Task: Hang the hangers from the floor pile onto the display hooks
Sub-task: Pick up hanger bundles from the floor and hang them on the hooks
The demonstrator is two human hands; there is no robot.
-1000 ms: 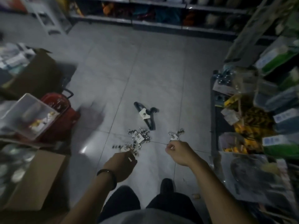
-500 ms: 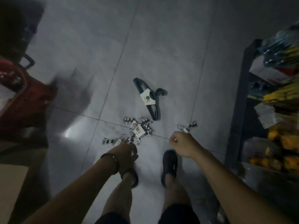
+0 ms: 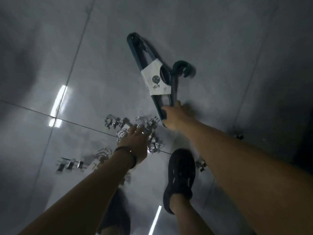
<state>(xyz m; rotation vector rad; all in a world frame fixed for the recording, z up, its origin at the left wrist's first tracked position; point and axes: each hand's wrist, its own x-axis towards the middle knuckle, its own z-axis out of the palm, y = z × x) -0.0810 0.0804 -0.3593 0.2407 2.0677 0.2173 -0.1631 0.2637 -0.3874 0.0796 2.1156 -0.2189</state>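
A bundle of dark green plastic hangers (image 3: 149, 65) with a white paper band lies on the grey tiled floor, hook pointing right. My right hand (image 3: 174, 117) grips the near end of this bundle. A scattered pile of metal clip hangers (image 3: 116, 123) lies to the left on the tiles. My left hand (image 3: 135, 143), a dark bracelet on its wrist, reaches down onto this pile with fingers spread over the metal hooks; whether it holds one is hidden by the hand.
My right foot in a black shoe (image 3: 181, 173) stands on the floor just below the pile. More metal clips (image 3: 71, 164) lie at the lower left, and a single clip (image 3: 200, 164) sits beside the shoe. Grey tiles surround everything.
The camera dropped closer to the floor and the shelves left the view. My right hand moved forward from the small clip to the green hanger bundle. My left hand moved forward onto the metal pile.
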